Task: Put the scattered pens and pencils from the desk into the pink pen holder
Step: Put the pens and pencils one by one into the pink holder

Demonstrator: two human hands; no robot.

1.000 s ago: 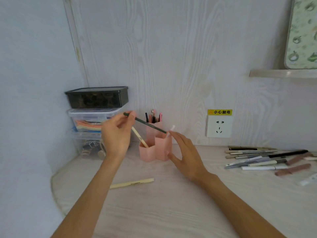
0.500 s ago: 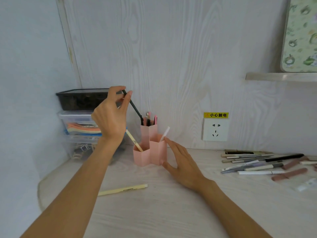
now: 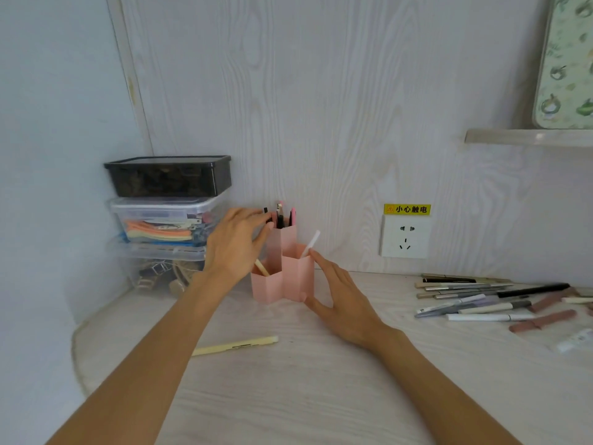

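The fingers (image 3: pixel 260 221) of the left hand (image 3: pixel 236 244) reach to the top of the pink pen holder's (image 3: pixel 284 274) tall rear compartment, their tips at a dark pen (image 3: pixel 267 216) standing there; whether they pinch it or merely touch its end I cannot tell. The right hand (image 3: pixel 340 300) lies relaxed against the holder's right wall, straight fingers and thumb bracing it without curling round it. A white pen (image 3: pixel 312 243) leans out of the holder's right front compartment, a cream pencil (image 3: pixel 261 268) out of its left front one.

In front of the holder, to its left, a pale yellow pen (image 3: pixel 236 345) lies alone on the desk (image 3: pixel 305 380). Well to the holder's right lies a loose row of pens and pencils (image 3: pixel 481 298).

The holder looks like thin, light plastic, likely to tip or slide, hence the bracing hand. The pens are stiff, light and smooth; mid-barrel is probably the surest place to pinch one.
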